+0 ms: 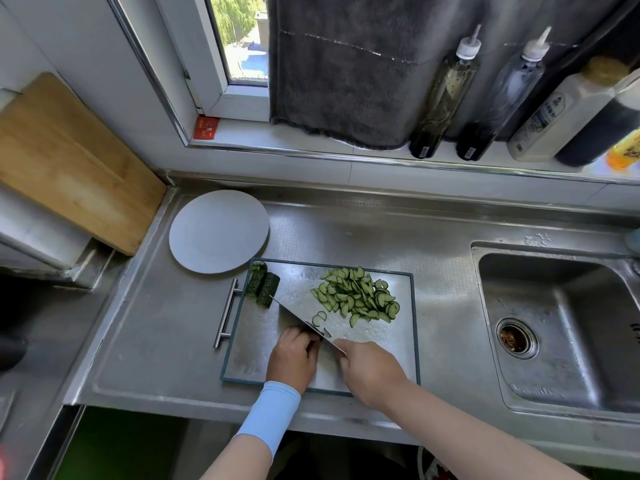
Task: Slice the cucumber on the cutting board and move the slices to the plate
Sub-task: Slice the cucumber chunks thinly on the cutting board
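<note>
A steel cutting board [381, 358] with a dark rim lies on the counter. On its right half is a heap of cucumber slices [360, 296], with two loose slices [319, 318] nearer me. Two uncut dark green cucumber pieces [263, 286] lie at its far left corner. My right hand [369, 370] grips the handle of a knife [294, 315], whose blade runs up and left toward the uncut pieces. My left hand [293, 355], fingers curled, sits against the blade's left side; what it holds is hidden. The round grey plate [219, 231] beyond the board holds nothing.
A steel sink [561, 327] opens to the right of the board. A wooden board [69, 161] leans at the far left. Several bottles [446, 91] and a dark towel [346, 71] line the window sill behind. The board's bar handle [227, 311] sticks out left.
</note>
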A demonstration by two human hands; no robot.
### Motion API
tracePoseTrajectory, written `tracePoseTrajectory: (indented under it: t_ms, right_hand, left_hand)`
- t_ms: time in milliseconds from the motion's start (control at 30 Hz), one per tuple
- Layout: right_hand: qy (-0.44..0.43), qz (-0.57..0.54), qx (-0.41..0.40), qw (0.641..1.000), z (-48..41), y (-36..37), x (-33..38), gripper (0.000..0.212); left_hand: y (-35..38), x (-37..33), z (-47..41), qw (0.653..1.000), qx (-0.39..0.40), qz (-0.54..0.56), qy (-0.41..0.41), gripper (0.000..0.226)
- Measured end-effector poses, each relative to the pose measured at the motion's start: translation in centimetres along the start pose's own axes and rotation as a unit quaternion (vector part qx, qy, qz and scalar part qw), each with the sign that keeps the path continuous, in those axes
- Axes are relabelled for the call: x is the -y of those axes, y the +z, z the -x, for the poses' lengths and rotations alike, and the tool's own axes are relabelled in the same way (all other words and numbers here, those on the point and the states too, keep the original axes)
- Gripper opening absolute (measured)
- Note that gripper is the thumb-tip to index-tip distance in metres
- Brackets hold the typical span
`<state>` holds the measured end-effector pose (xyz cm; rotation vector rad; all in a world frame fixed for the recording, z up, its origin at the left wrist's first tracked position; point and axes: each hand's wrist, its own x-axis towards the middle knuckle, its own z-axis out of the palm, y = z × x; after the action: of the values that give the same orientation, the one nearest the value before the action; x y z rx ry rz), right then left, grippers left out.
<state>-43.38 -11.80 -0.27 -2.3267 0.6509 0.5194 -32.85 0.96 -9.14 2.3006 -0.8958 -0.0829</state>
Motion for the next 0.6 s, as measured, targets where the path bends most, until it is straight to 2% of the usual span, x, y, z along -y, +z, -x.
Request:
tracePoseTrajectory:
  t_ms: [367,600]
  right_hand:
    - [-0.002,0.019,-0.013,1.000,3.5,-1.0,-2.0,0.026]
    - [0.006,0.015,0.002,1.000,1.7,-0.1,-1.4,0.020]
  left_hand:
    - [0.0,0.1,0.2,1.000,-0.001,0.008,0.004,0.023]
    - [0.0,0.3,0.1,1.000,-0.006,0.025,-0.007,0.023]
